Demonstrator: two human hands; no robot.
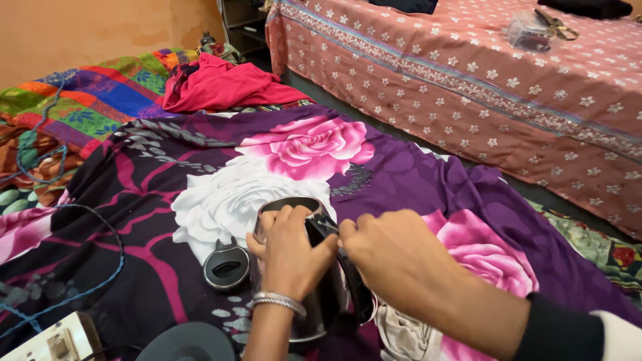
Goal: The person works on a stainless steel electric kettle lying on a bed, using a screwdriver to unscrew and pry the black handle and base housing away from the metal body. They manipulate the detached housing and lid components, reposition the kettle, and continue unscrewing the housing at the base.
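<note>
Both forearms come in from the bottom edge: left hand (289,257) wraps the steel electric kettle (302,267) body, fingers curled over its open rim; right hand (394,257) pinches at the black handle (334,234) top, just right of the left. Kettle stands roughly upright on the purple floral sheet (401,167), directly between the hands. Detached lid (226,266) lies just left, untouched.

A clear crumpled plastic packet (528,31) lies on the pink flowered bedspread (468,73), just beside scissors (556,25)
</note>
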